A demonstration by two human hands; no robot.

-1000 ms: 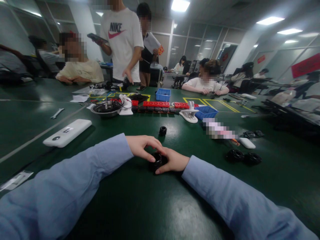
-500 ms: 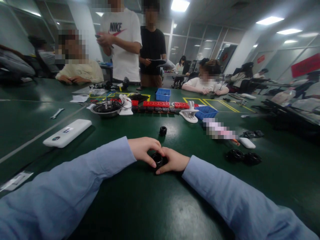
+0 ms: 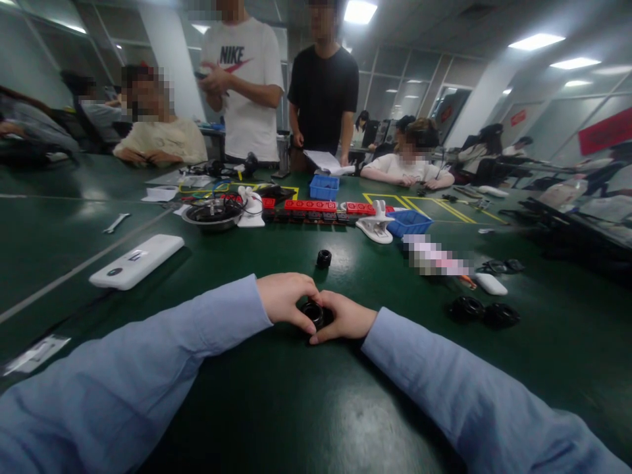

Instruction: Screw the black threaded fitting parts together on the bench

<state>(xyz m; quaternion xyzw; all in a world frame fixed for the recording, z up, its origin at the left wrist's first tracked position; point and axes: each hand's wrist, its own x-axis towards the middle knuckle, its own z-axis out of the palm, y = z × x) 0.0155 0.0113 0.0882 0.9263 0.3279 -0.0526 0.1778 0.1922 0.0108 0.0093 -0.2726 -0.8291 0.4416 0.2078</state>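
Observation:
Between my two hands, low over the green table (image 3: 276,408), is a black ring-shaped part (image 3: 313,312) with a round opening facing up. My left hand (image 3: 290,299) curls round its left side, thumb at the front. From the right, my right hand (image 3: 343,317) grips the same part with thumb and fingers. The fingertips of both hands meet at its back edge, and the part's lower side is mostly hidden. A smaller black cylindrical part (image 3: 324,259) stands on the table just beyond my hands.
Two black round parts (image 3: 467,308) lie at the right. At the left are a white power bank (image 3: 138,262) and a wrench (image 3: 117,222). Farther back stand a metal bowl (image 3: 212,220), red blocks (image 3: 310,206), a white clamp (image 3: 376,227) and blue baskets (image 3: 324,188). Several people are around the table.
My hands keep their hold on the black part, with hardly any movement. Across the table, the person in black has shifted right and lowered the papers to the tabletop.

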